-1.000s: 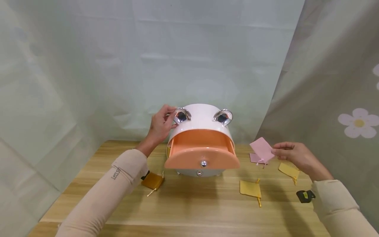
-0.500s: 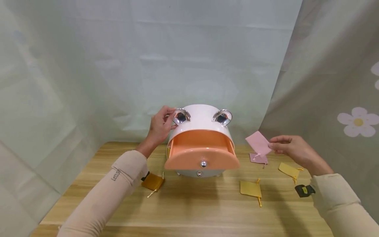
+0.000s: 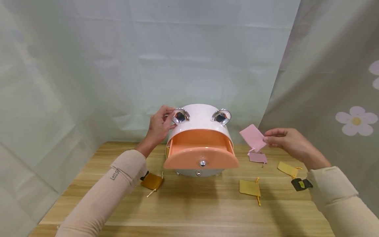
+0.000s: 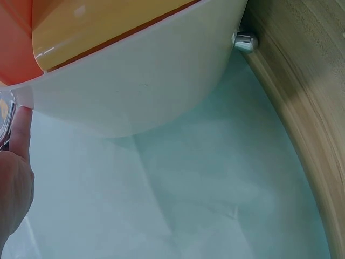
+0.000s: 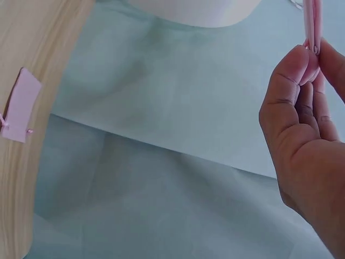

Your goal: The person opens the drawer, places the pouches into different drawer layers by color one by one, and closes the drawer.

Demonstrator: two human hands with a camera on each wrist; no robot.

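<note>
Right hand (image 3: 288,143) fingertips pinching pink pouch (image 3: 252,137) in air, left hand (image 3: 159,126) fingers curled on white box (image 3: 199,120)

Counting what lies around my two hands

I count two pink pouches: one pinched in my right hand (image 3: 284,140), the held pink pouch (image 3: 252,137), and a second pink pouch (image 3: 257,157) on the table (image 3: 189,210). Three yellow pouches: one amber pouch (image 3: 152,181) and two pale yellow pouches (image 3: 249,188) (image 3: 287,169). One white storage box (image 3: 199,120), with two chrome ears (image 3: 181,116) (image 3: 221,116), two knobs (image 3: 202,163) (image 3: 198,173) and one open orange drawer (image 3: 200,154).
</note>
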